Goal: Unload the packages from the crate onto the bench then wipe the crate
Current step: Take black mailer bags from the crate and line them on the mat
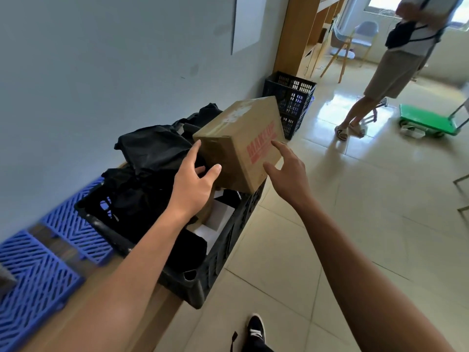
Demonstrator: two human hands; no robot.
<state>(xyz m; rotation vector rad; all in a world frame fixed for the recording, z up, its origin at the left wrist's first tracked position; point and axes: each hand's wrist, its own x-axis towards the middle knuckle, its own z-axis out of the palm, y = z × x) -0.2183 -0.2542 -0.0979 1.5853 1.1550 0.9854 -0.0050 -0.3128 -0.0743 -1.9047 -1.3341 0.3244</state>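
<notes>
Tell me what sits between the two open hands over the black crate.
The head view shows the cardboard box with red lettering between the left hand and right hand, its near end over the crate.

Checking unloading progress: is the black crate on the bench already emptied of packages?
No, the black crate still holds black bags and white packages, with the cardboard box over its far end.

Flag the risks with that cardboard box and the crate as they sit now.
1. The cardboard box sits tilted at the far end of the black crate; neither the left hand nor the right hand grips it, so it could tip toward the floor.
2. The crate overhangs the bench edge; shifting weight may pull it off.
3. Black bags crowd the landing space beyond.
</notes>
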